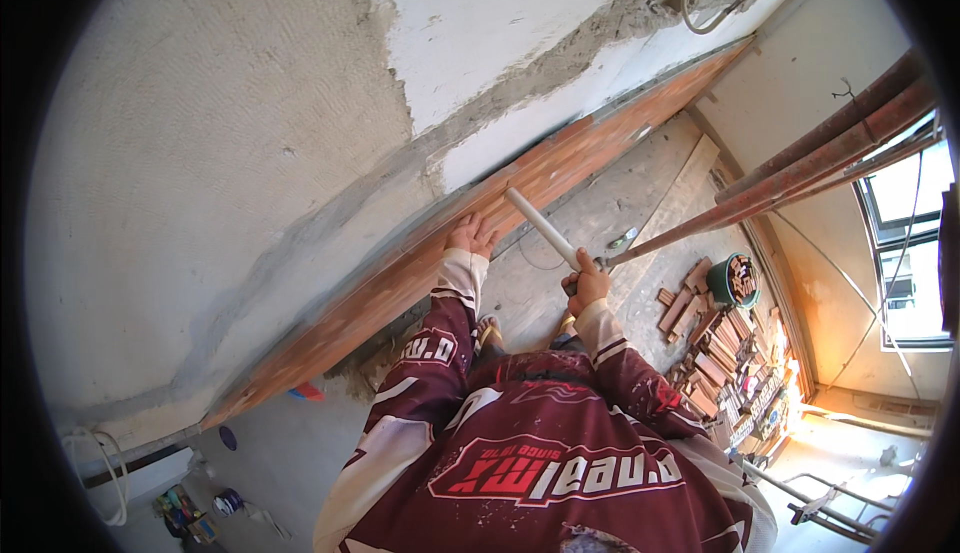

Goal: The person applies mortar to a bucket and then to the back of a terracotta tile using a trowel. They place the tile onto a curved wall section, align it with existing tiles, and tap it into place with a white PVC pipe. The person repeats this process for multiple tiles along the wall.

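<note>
My left hand [472, 235] rests with its fingers stretched out on the band of orange-brown brick tiles [540, 175] that runs along the wall. In my right hand [588, 281] is a long white tube tool [541, 221] with a dark part at the grip; its exact kind is unclear. The tube slants up and left, its far end close to the brick tiles. My right fingers are wrapped round the near end. Above the band, the wall [520, 48] carries white plaster and rough grey cement patches.
Rusty pole-like bars [830, 153] slant across the right side. Loose brick pieces [715, 353] are piled on the floor, beside a green bucket [733, 281] filled with more. A plank [680, 188] lies beyond. A cable [705, 25] sticks out of the wall; a window [905, 243] is at right.
</note>
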Motion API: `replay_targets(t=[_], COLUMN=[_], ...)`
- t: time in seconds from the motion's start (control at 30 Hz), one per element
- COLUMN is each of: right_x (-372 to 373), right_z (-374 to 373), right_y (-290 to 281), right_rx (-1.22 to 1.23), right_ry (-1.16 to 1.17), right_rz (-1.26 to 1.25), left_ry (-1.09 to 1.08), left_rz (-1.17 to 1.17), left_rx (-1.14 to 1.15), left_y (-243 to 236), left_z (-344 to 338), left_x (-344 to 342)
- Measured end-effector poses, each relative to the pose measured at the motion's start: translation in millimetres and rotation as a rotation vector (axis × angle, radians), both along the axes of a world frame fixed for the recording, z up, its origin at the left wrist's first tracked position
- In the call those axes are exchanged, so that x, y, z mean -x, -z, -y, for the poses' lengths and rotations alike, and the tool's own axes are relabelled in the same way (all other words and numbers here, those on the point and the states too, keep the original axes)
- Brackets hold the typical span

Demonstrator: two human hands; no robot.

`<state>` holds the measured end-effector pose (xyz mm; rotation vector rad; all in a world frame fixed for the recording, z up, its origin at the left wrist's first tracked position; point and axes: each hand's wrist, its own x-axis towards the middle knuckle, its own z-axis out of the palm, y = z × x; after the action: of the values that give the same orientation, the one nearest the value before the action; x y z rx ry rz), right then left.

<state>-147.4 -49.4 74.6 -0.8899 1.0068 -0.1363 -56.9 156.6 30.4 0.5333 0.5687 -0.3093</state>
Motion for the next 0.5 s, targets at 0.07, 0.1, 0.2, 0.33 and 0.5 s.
replay_targets(t=[0.07,0.1,0.2,0.33,0.5], right_x=[-2.4,-2.1,6.4,14.8,11.5], right_z=[-0.9,-1.4,6.4,15.4,15.8], right_y=[-3.0,-2.9,-0.3,1.5,-7.0], right_rx=[-0.014,-0.023,0.034,0.048,0.036], right_ry=[0.013,0.018,-0.025,0.009,-0.012], right_rz=[0.031,0.045,0.042,0.012,0.051], left_ry=[-0.024,0.012,0.133,0.265,0.204], left_rz=[-0.026,-0.039,-0.043,0.367,0.831], left_rx=[-0.013,-0.067,-0.361,-1.254,-1.76], left_y=[-5.9,-8.5,-22.0,-58.9,-88.2], left_z=[0.9,-0.9,-1.1,4.3,6.8], left_x=[2.0,2.5,3.3,1.9,-33.3])
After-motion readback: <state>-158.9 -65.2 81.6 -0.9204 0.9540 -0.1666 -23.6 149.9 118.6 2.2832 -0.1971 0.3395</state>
